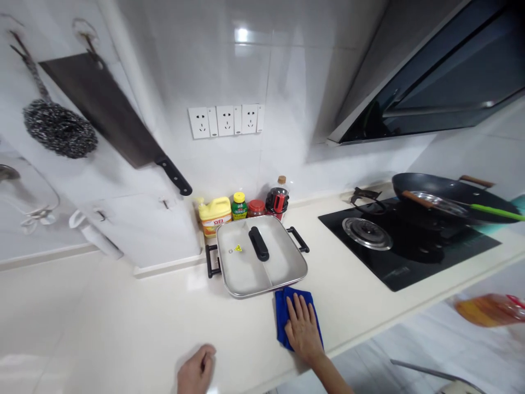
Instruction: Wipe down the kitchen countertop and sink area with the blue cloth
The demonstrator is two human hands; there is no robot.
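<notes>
My right hand (304,330) lies flat, fingers stretched out, on a folded blue cloth (282,316) on the counter. The cloth's upper edge comes up close to the front rim of a square electric pan with a glass lid (241,268); I cannot tell whether they touch. Black side handles and a black lid knob (258,244) show on the pan. To the left, near the counter's front, my left hand (197,370) rests curled into a loose fist, and no object shows in it.
Behind the pan stand a yellow detergent jug (216,214), a green bottle (239,207) and a red-lidded jar (256,208). Right of it is a black gas hob (394,257) with a wok (435,189). A cleaver (102,109) and steel scourer (59,128) hang at left.
</notes>
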